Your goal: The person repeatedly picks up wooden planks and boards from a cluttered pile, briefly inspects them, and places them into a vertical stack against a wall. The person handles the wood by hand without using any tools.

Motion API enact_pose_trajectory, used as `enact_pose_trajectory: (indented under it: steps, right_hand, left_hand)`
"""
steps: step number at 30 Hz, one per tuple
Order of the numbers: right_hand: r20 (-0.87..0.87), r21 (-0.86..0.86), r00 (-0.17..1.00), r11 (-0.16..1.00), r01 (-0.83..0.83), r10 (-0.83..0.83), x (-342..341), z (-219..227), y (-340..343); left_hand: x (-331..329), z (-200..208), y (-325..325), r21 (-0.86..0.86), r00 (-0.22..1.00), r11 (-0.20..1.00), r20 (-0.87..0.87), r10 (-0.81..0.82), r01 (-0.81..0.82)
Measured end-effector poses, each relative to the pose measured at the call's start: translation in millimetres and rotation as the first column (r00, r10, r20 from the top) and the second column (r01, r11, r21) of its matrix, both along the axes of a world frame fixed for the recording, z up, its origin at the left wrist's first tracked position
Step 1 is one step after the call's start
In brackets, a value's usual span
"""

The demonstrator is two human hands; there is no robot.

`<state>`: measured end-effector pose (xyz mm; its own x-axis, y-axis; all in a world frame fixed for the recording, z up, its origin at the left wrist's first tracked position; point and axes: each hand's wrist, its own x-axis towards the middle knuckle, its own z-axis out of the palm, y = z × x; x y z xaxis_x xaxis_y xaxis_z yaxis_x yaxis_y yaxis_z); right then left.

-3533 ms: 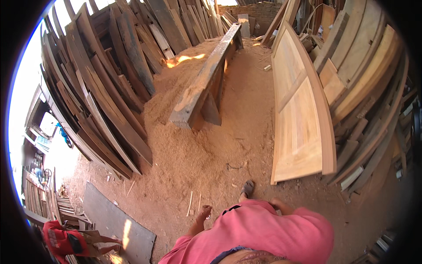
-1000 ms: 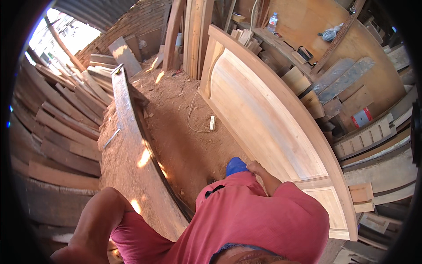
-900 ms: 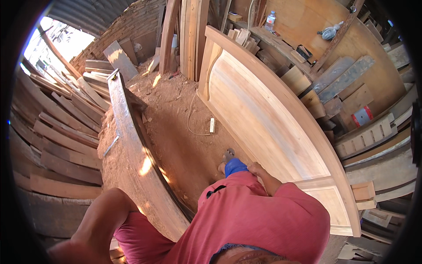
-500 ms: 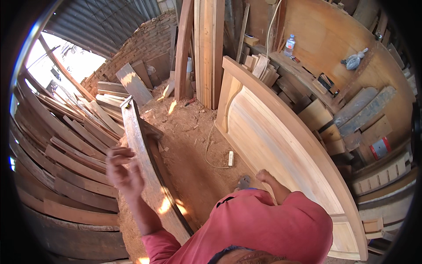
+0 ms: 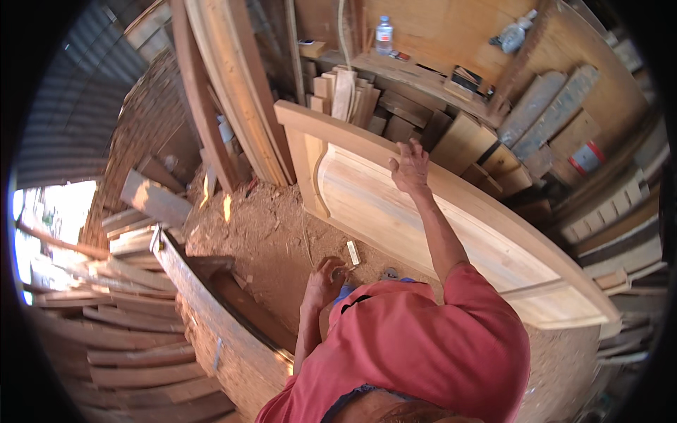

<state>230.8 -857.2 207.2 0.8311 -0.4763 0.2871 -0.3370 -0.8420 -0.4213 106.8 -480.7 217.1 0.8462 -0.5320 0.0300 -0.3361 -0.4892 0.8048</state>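
Observation:
A large pale wooden door panel point(image 5: 395, 204), with a raised frame and a curved moulding, stands on its long edge, slanting across the view. My right hand point(image 5: 411, 169) reaches out to its upper rail, fingers spread and holding nothing; whether the fingertips rest on the wood I cannot tell. In front of my body, low and to the left of the panel, is my left hand point(image 5: 324, 283). Its fingers are loosely bent and apart, with nothing visible in them. A worn wooden beam point(image 5: 204, 296) lies to the left of that hand.
Sawdust covers the floor point(image 5: 264, 233), where a cable runs to a white power strip point(image 5: 353, 252). Stacked boards point(image 5: 141, 352) fill the left side. Tall planks point(image 5: 236, 84) stand at the back. Behind the panel, a shelf holds a plastic bottle point(image 5: 383, 37) above wood offcuts point(image 5: 345, 95).
My right hand has come up from beside my body to the panel's upper rail. My left hand has moved from over the beam toward my front. The view has turned rightward.

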Motion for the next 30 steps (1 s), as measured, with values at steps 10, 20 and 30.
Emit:
enact_pose_trajectory:
  steps: [10, 20, 30]
  right_hand:
    - [-0.090, -0.083, 0.986, 0.988, 0.131, -0.139, -11, -12, -44]
    - [-0.075, -0.027, 0.993, 0.996, 0.090, -0.092, -9, 3, -49]
    - [-0.313, 0.575, 0.870, 0.805, -0.147, 0.382, -23, 41, -141]
  left_hand:
    - [190, 10, -36, 0.161, 0.891, 0.897, 0.134, -0.433, 0.411]
    - [252, 27, -243, 0.155, 0.756, 0.875, 0.448, -0.477, 0.460]
    - [268, -11, -361, 0.305, 0.835, 0.936, 0.458, -0.305, 0.174]
